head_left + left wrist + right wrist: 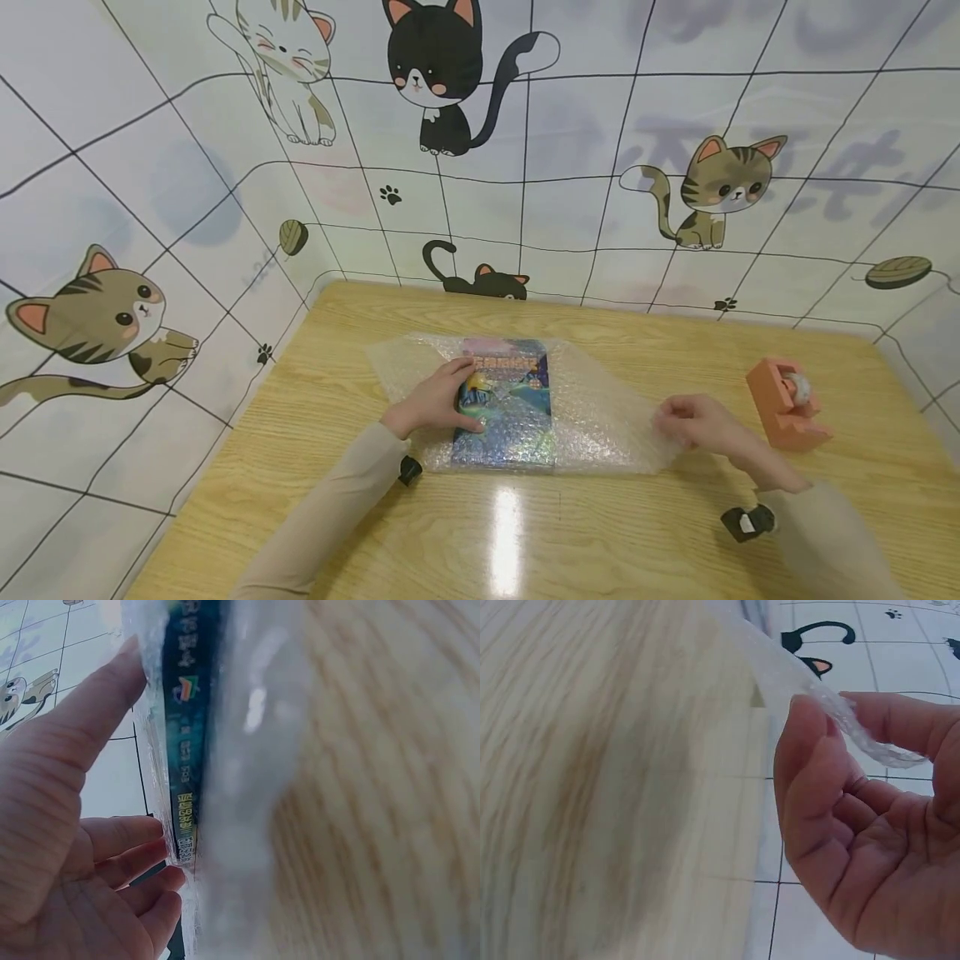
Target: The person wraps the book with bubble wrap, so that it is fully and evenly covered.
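Note:
A book (504, 417) with a colourful blue cover lies on the table, showing through clear bubble wrap (600, 408). My left hand (433, 402) presses on the book's left part, thumb and fingers spread over the wrapped cover. In the left wrist view, the book's dark spine (187, 742) faces the camera under the plastic. At the right, my right hand (697, 423) pinches the pointed end of the wrap between thumb and fingers. The right wrist view shows the pinched wrap edge (795, 667) stretched away from the fingers, above the tabletop.
A coral-coloured tape dispenser (772, 404) with a roll of clear tape stands on the wood-grain table (622, 533), to the right beyond my right hand. A cat-patterned sheet (570, 200) hangs behind the table and along its left side.

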`<state>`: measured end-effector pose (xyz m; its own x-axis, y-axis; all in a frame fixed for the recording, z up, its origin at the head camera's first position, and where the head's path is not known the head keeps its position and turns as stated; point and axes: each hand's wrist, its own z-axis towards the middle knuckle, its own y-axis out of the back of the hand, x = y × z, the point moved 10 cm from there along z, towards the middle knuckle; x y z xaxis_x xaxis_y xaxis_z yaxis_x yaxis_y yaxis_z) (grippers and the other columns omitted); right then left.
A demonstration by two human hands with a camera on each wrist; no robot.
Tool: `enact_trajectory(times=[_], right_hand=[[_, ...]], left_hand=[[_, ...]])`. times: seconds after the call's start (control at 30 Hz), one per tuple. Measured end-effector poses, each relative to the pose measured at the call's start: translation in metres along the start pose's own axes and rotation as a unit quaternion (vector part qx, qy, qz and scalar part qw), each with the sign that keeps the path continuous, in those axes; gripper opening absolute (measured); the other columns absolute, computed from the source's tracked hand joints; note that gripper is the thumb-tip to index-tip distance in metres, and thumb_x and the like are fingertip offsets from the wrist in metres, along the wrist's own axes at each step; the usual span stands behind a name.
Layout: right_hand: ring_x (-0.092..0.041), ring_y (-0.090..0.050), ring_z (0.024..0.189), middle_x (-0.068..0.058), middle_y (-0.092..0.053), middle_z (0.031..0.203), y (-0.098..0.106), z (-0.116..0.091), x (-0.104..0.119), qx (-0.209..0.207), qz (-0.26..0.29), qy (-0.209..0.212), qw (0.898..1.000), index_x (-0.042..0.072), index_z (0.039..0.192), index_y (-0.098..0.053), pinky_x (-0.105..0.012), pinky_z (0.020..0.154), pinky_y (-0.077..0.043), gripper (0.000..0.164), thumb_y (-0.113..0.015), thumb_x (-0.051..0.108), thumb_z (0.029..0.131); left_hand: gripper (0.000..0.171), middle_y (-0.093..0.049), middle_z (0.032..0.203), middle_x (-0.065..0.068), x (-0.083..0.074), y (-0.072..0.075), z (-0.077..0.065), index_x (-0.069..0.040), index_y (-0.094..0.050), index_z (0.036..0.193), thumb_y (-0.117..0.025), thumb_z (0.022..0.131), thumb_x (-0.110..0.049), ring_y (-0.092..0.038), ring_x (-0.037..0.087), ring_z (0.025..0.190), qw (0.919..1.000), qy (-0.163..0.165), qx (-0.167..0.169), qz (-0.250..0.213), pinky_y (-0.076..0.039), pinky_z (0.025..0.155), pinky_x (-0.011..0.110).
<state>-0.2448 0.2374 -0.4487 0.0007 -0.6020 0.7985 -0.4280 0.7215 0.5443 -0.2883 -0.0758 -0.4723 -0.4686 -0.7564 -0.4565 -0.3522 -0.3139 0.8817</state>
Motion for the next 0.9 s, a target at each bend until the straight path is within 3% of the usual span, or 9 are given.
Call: enact_trajectory(times=[0.17, 0.47, 0.7, 0.9], right_hand=[[-0.011, -0.051, 0.06, -0.001, -0.056, 0.072, -0.001, -0.001, 0.019, 0.026, 0.056, 0.011, 0.998, -0.008, 0.096, -0.056, -0.03, 0.052, -0.048, 0.028, -0.052, 0.02, 0.097], [-0.013, -0.059, 0.078, -0.008, -0.063, 0.086, -0.002, 0.012, 0.073, -0.001, 0.084, 0.052, 0.995, -0.008, 0.1, -0.056, -0.035, 0.061, -0.054, 0.028, -0.052, 0.02, 0.097], [-0.013, -0.059, 0.076, -0.008, -0.063, 0.083, -0.025, 0.029, 0.117, -0.011, 0.092, 0.085, 0.992, -0.006, 0.097, -0.058, -0.035, 0.064, -0.053, 0.025, -0.054, 0.018, 0.096], [-0.012, -0.051, 0.071, -0.003, -0.057, 0.08, -0.057, 0.047, 0.146, -0.009, 0.096, 0.127, 0.987, -0.005, 0.093, -0.059, -0.027, 0.064, -0.046, 0.017, -0.054, 0.012, 0.095]], left_hand=[[0.101, -0.022, 0.152, 0.017, 0.0, 0.0, 0.0, 0.004, -0.028, 0.144, -0.078, 0.072, -0.046, -0.02, 0.032, 0.139, 1.0, -0.002, -0.002, -0.003, -0.029, 0.109, 0.043], [0.102, -0.023, 0.152, 0.016, 0.001, 0.0, 0.001, 0.004, -0.028, 0.144, -0.078, 0.071, -0.048, -0.021, 0.031, 0.139, 1.0, 0.004, 0.0, 0.009, -0.03, 0.109, 0.041], [0.102, -0.022, 0.152, 0.015, 0.002, -0.001, 0.001, 0.002, -0.028, 0.145, -0.078, 0.071, -0.048, -0.02, 0.03, 0.139, 0.9999, 0.008, -0.001, 0.013, -0.028, 0.109, 0.042], [0.103, -0.022, 0.152, 0.015, 0.002, 0.0, 0.001, 0.002, -0.028, 0.145, -0.078, 0.071, -0.048, -0.02, 0.031, 0.139, 0.9998, 0.006, -0.004, 0.017, -0.027, 0.11, 0.041]])
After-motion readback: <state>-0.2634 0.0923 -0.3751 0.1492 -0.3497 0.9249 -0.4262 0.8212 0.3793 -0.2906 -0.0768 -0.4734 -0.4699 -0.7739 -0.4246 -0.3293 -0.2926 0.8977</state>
